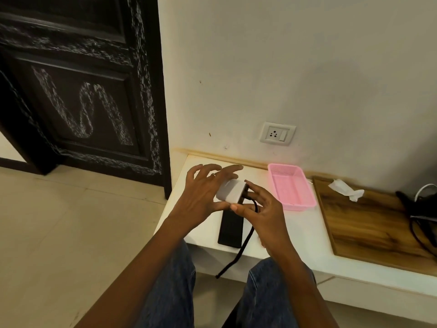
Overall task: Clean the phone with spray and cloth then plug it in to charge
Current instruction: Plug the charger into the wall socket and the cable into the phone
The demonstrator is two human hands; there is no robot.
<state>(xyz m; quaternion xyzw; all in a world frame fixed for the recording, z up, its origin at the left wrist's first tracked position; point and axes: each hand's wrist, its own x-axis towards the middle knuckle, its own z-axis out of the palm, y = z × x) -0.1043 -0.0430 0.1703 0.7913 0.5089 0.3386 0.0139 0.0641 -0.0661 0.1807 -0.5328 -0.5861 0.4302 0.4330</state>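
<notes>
Holding a white charger (230, 191) over the white ledge (295, 235), we grip it with the left hand (203, 197); the right hand (257, 209) pinches the black cable (244, 242) there. The black phone (231, 224) lies flat below, near the ledge's front edge.

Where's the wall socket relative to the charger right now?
The wall socket is on the wall above the white shelf, up and right of the charger held in the left hand.

We are seeing one phone (230, 229), one charger (230, 191), one cable (238, 252), one pink basket (305, 202), one wall socket (277, 133), two hands.
</notes>
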